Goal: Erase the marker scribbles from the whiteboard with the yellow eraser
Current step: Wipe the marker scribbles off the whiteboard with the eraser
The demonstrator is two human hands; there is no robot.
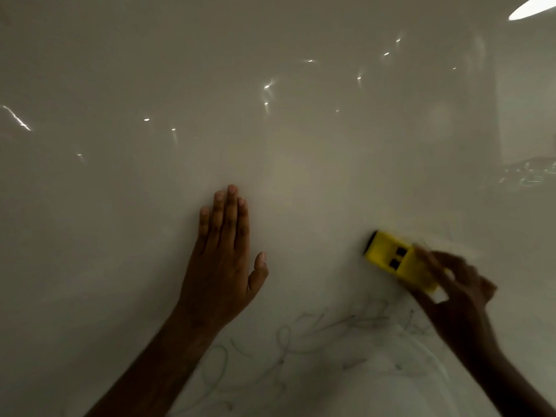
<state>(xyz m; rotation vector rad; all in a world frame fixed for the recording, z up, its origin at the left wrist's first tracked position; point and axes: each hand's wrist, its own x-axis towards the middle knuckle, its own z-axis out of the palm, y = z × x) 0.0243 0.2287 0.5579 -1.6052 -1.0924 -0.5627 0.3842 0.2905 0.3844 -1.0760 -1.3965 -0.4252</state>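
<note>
A glossy whiteboard (270, 130) fills the whole view. Faint grey marker scribbles (316, 338) loop across its lower middle, between my two arms. My right hand (454, 284) grips the yellow eraser (394, 260) by its near end and presses it against the board at the right, just above the scribbles; hand and eraser are motion-blurred. The eraser has two small black squares on its back and a dark pad at its far edge. My left hand (224, 257) lies flat on the board, fingers together, thumb out, left of the scribbles.
Small light reflections (266, 87) dot the upper board, and a bright lamp reflection (532, 7) sits at the top right. A dim reflected room shows at the right edge (529, 173).
</note>
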